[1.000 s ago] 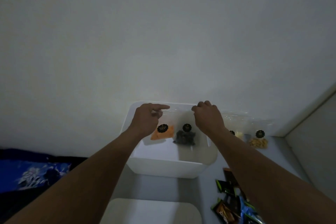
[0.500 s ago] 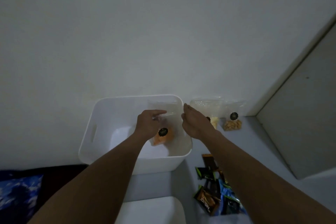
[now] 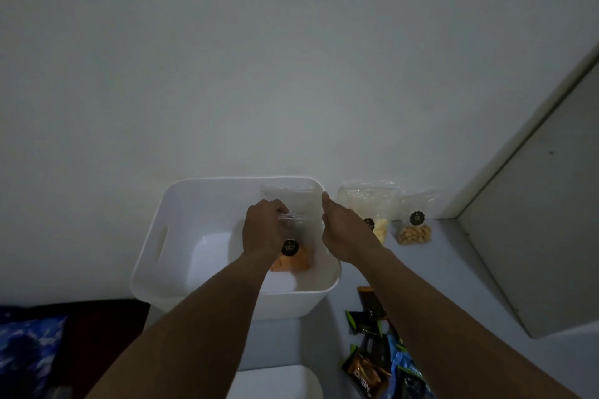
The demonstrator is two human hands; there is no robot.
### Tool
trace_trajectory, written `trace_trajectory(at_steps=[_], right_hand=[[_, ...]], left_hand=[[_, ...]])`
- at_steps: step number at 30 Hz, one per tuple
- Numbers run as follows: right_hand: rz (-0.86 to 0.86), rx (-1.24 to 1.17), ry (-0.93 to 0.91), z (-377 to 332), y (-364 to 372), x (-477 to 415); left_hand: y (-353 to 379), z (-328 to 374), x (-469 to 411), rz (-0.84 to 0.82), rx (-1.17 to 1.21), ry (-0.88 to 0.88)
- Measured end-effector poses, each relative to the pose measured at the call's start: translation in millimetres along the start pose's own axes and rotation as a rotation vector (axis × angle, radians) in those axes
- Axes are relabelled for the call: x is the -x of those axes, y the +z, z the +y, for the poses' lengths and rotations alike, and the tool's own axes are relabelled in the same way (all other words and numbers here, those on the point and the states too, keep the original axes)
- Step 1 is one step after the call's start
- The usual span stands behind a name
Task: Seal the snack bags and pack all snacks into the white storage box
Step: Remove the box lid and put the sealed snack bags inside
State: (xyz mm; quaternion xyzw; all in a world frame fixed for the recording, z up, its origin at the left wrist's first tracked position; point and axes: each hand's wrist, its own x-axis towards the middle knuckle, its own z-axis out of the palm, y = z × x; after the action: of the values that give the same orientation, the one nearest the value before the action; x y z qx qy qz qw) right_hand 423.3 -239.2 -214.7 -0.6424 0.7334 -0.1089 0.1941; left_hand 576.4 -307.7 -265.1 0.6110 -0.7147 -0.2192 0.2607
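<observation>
The white storage box [image 3: 152, 253] stands against the wall at the centre. Inside it, at the right, a clear bag with an orange snack [image 3: 293, 262] and a round black label stands upright. My left hand [image 3: 262, 230] pinches the bag's top strip. Just to the right, over the box's right rim, my right hand [image 3: 345, 233] is apart from the bag and holds nothing. Crumpled clear plastic [image 3: 283, 196] leans on the box's back wall. Right of the box, two clear bags lean against the wall: a pale yellow snack [image 3: 381, 232] and nuts [image 3: 415, 233].
A pile of dark wrapped snack bars [image 3: 372, 363] lies on the grey surface at the front right. A white lid [image 3: 275, 382] sits at the bottom edge. A blue patterned cloth [image 3: 26, 350] lies at the left, and a grey panel [image 3: 534, 236] stands at the right.
The orange snack bag has gone down into the box with my left hand. My right hand has come off the bag's top. The dark snack bag seen a second ago no longer shows.
</observation>
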Motion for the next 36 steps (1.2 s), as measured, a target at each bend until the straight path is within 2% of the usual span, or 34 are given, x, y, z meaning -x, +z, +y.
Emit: trace_trajectory(at_steps=[6,11,16,21,25,28,32,36], right_hand=[[0.023,-0.004,-0.010,-4,-13,7],[0.030,0.051,-0.002,8,-39,19],[0.034,0.062,0.025,51,-69,29],[0.057,0.067,0.063,112,-82,30],[0.094,0.060,0.096,167,-84,22],[0.175,0.058,0.144,203,-80,10],[0.266,-0.137,0.230,237,-62,-7],[0.362,-0.253,0.272,255,-45,-21]], left_hand=[[-21,10,6,0.030,-0.068,0.025],[-44,42,15,0.008,-0.056,0.166],[-45,97,24,0.025,-0.119,0.337],[-10,150,33,-0.029,-0.181,0.392],[38,169,33,-0.050,-0.169,0.312],[74,172,33,-0.007,-0.126,0.187],[113,172,36,0.078,-0.046,-0.065],[139,170,29,0.159,0.073,-0.214]])
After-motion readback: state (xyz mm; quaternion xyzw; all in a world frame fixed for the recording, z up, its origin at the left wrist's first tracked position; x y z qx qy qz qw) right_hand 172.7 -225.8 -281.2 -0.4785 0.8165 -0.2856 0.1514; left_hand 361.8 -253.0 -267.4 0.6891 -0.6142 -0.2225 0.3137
